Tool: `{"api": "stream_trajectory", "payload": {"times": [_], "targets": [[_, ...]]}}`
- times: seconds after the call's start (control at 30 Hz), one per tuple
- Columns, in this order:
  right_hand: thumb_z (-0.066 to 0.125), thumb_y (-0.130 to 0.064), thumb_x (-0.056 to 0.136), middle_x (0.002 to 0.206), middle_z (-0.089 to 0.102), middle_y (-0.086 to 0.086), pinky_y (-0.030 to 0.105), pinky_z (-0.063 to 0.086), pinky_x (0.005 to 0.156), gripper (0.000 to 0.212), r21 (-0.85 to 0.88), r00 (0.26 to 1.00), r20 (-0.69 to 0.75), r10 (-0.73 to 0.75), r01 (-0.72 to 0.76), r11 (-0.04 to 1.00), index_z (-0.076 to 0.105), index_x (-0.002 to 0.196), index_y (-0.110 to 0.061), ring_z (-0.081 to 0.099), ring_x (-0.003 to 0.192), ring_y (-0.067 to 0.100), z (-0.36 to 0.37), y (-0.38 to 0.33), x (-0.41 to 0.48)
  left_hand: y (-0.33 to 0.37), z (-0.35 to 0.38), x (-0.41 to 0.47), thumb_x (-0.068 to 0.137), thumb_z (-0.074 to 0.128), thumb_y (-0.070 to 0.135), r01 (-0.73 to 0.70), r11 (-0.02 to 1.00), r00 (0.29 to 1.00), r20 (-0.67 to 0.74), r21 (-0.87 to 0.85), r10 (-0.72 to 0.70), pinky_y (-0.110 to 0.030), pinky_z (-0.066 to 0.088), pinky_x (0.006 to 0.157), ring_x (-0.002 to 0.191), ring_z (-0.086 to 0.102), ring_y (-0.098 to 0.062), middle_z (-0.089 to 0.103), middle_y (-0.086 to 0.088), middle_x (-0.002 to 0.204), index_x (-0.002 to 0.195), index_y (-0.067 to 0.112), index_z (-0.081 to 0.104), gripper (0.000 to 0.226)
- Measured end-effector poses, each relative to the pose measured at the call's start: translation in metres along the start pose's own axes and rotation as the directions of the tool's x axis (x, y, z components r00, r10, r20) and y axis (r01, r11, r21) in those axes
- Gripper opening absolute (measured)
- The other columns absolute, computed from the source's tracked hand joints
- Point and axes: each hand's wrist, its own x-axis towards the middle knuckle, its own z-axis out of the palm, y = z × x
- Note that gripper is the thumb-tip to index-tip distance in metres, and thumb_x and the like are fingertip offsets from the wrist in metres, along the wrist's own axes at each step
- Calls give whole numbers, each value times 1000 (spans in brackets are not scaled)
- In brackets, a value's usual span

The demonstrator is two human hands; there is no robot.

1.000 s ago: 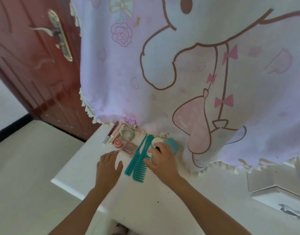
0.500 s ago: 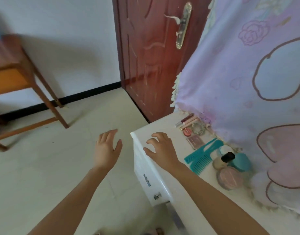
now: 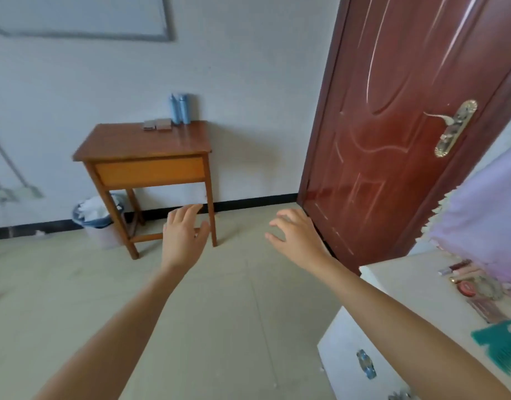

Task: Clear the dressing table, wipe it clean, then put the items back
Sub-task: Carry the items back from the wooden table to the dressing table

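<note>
Head view: the left hand (image 3: 185,235) and the right hand (image 3: 299,238) hang over the floor, fingers spread and relaxed, and hold nothing. I judge they are between two carries. The dressing table (image 3: 407,284) is at the right. Lip tubes (image 3: 457,267), a red compact (image 3: 466,288) and a teal comb (image 3: 505,347) lie near its back edge, under a purple cloth (image 3: 479,215). The comb's teeth point to the front edge; its long axis is cut by the frame. Two blue bottles (image 3: 179,108) stand at the back edge of a wooden side table (image 3: 150,142), probably the place for cleared things.
</note>
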Motion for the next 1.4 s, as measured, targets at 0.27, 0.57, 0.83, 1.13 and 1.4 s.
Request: {"api": "stream_trajectory", "payload": {"times": [0.27, 0.57, 0.83, 1.13, 1.4], "targets": [[51, -35, 91, 145, 30, 6, 35, 24, 106, 54, -42, 970, 122, -209, 216, 976, 33, 139, -21, 26, 133, 23, 28, -139, 100, -105, -127, 34, 92, 48, 24, 101, 987, 991, -103, 122, -88, -39, 27, 106, 130, 30, -24, 45, -5, 137, 131, 15, 45, 41], [51, -34, 91, 150, 19, 7, 39, 21, 110, 56, 46, 918, 190, -347, 345, 938, 29, 141, -24, 17, 138, 25, 98, -229, 210, -210, -198, 83, 92, 47, 28, 234, 940, 969, -136, 250, -205, -37, 24, 108, 133, 26, -22, 39, -2, 142, 135, 17, 40, 44], [53, -32, 91, 148, 24, 7, 34, 26, 108, 50, 166, 893, 219, -393, 363, 917, 38, 137, -20, 24, 135, 23, 176, -281, 345, -301, -220, 183, 92, 47, 29, 322, 904, 944, -165, 282, -285, -35, 24, 107, 132, 28, -20, 39, -1, 142, 135, 17, 39, 45], [52, -34, 91, 148, 23, 6, 31, 24, 107, 49, 224, 825, 338, -453, 397, 890, 39, 135, -20, 23, 136, 22, 282, -350, 447, -420, -233, 244, 92, 47, 28, 496, 837, 865, -209, 231, -455, -35, 27, 105, 130, 29, -20, 41, 0, 140, 135, 17, 39, 45], [52, -32, 91, 148, 22, 6, 37, 25, 109, 45, 160, 896, 324, -304, 265, 951, 42, 133, -20, 21, 136, 22, 347, -366, 553, -524, -213, 369, 92, 47, 28, 408, 898, 912, -109, 163, -394, -38, 29, 106, 132, 28, -23, 41, -3, 141, 134, 15, 41, 44]]}}
